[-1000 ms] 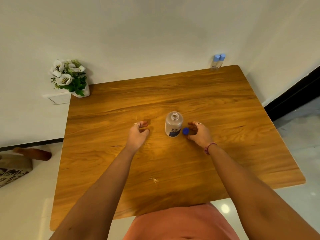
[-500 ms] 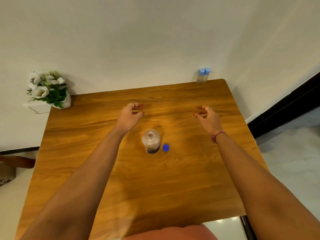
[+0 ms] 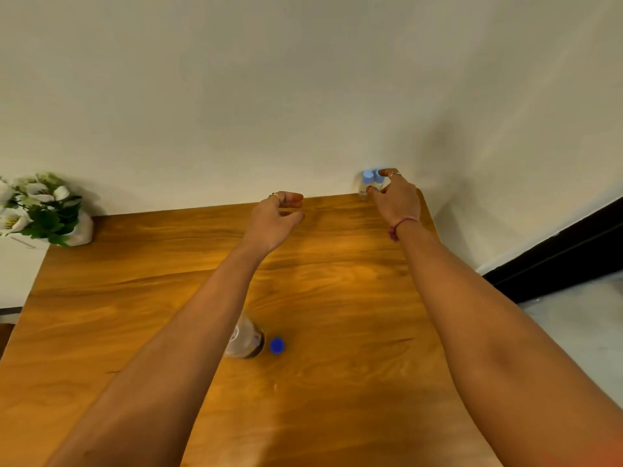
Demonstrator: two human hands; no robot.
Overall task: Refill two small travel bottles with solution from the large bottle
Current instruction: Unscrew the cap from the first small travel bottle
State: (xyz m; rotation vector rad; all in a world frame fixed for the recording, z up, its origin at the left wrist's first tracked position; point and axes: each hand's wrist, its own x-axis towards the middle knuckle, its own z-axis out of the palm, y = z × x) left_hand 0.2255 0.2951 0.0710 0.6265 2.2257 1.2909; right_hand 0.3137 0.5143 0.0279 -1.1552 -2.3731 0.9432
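The large clear bottle (image 3: pixel 247 340) stands uncapped near the middle of the wooden table (image 3: pixel 337 298), partly hidden by my left forearm. Its blue cap (image 3: pixel 277 345) lies on the table just right of it. Two small travel bottles (image 3: pixel 367 181) with light blue caps stand together at the table's far right corner against the wall. My right hand (image 3: pixel 394 197) is at these bottles, fingers curled around them; whether it grips them is unclear. My left hand (image 3: pixel 274 219) hovers over the far edge, fingers apart and holding nothing.
A white pot of white flowers (image 3: pixel 43 210) sits beyond the table's far left corner. A plain wall (image 3: pixel 303 96) runs right behind the far edge. On the right, the table edge drops to a pale floor (image 3: pixel 580 332) with dark skirting.
Both hands have left the large bottle and cap and reached to the far edge. My right hand has arrived at the two travel bottles. The camera has moved forward.
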